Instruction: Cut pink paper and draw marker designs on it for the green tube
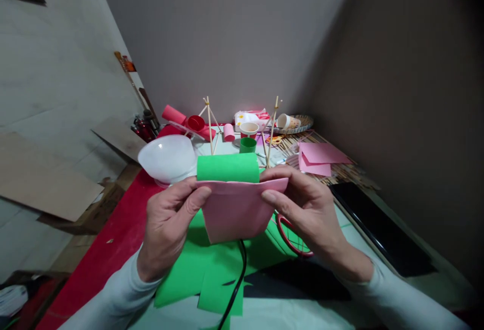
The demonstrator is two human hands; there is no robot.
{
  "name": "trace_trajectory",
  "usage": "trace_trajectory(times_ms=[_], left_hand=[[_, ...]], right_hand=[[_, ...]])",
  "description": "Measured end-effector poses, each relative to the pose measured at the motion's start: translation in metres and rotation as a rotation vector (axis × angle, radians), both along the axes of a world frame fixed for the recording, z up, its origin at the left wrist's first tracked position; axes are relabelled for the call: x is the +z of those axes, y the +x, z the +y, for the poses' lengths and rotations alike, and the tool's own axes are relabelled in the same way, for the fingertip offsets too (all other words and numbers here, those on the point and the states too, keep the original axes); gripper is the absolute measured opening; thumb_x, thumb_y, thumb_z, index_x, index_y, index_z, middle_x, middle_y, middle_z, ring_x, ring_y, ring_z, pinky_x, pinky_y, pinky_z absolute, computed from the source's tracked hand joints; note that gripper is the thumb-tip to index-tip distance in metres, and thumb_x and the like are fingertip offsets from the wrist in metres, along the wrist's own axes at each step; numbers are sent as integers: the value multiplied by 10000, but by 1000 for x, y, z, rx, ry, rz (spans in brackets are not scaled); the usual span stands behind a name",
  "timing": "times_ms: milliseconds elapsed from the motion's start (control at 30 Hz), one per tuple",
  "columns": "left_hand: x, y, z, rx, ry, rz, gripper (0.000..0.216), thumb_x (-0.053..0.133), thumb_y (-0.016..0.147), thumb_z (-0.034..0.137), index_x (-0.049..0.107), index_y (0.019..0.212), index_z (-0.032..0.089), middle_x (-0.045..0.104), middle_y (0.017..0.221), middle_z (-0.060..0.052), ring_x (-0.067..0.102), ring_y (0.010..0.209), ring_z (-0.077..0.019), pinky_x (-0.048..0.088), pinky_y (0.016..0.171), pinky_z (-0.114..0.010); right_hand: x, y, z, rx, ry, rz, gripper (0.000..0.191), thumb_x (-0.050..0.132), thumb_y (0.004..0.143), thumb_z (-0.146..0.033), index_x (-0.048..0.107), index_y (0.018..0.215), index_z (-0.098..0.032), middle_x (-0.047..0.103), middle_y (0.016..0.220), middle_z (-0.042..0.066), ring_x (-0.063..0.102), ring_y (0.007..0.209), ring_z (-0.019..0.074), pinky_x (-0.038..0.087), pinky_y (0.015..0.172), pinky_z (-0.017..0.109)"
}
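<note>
Pink sheet (239, 214): held up between both hands, over the middle of the table (321, 315), its face toward the wearer. Left hand (168, 224) pinches the upper left corner, thumb on the near face, fingers behind. Right hand (310, 214) pinches near the upper right corner in the same way; the corner tip projects slightly above the thumb. Both grips clamped on the sheet. Bulk of sheet hangs below and between the thumbs; top edge runs roughly level from hand to hand, with a narrow band along it.

Green roll (228, 168): lies crosswise just above the top edge, between the hands. Contact between roll and sheet: cannot tell.

Below the sheet: green paper (181, 279) and a black cord (239, 279). Red loop (283, 234) beside the right hand, partly hidden by it. White bowl (168, 158) beyond the left hand.
</note>
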State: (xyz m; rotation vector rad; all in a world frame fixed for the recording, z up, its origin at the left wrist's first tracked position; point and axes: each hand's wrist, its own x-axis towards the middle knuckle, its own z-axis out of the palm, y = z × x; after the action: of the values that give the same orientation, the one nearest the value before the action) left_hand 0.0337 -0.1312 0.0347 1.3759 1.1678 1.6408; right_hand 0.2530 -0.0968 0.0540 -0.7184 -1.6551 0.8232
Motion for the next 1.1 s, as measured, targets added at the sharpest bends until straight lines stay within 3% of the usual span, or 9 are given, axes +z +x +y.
trace_trajectory(times_ms=[233, 467, 733, 867, 1100], left_hand=[[2, -3, -4, -13, -23, 29, 147, 822, 823, 424, 859, 853, 285, 737, 755, -14, 638, 723, -203, 523, 671, -296], [5, -3, -4, -121, -82, -111, 92, 874, 769, 375, 868, 843, 320, 716, 654, 5, 629, 635, -178, 493, 564, -273], [16, 3, -1, -144, -157, -231, 137, 918, 678, 366, 860, 772, 284, 774, 693, -32, 707, 664, -235, 593, 617, -358], [18, 4, -1, -136, -142, -253, 171, 939, 648, 386, 857, 735, 265, 759, 645, -22, 661, 564, -178, 578, 542, -289], [23, 5, -2, -211, -115, -313, 142, 955, 659, 339, 862, 746, 276, 776, 668, -2, 671, 567, -131, 623, 644, -219]], right_hand=[[4, -2, -2, 22, 65, 19, 140, 795, 880, -381, 758, 804, -270, 716, 771, 11, 641, 721, 191, 528, 664, 344], [7, -1, -6, 74, 40, 49, 155, 788, 875, -267, 730, 731, -257, 690, 729, -5, 623, 692, 172, 517, 640, 333], [10, 1, -8, 59, 45, 6, 95, 746, 868, -203, 765, 796, -262, 708, 752, -1, 621, 683, 171, 517, 646, 344], [11, 2, -8, 100, 49, 19, 123, 730, 876, -154, 778, 853, -265, 710, 782, -15, 622, 709, 154, 506, 667, 315], [17, -2, -9, 138, 83, 36, 36, 760, 879, -175, 762, 856, -202, 719, 806, -15, 630, 742, 122, 482, 698, 273]])
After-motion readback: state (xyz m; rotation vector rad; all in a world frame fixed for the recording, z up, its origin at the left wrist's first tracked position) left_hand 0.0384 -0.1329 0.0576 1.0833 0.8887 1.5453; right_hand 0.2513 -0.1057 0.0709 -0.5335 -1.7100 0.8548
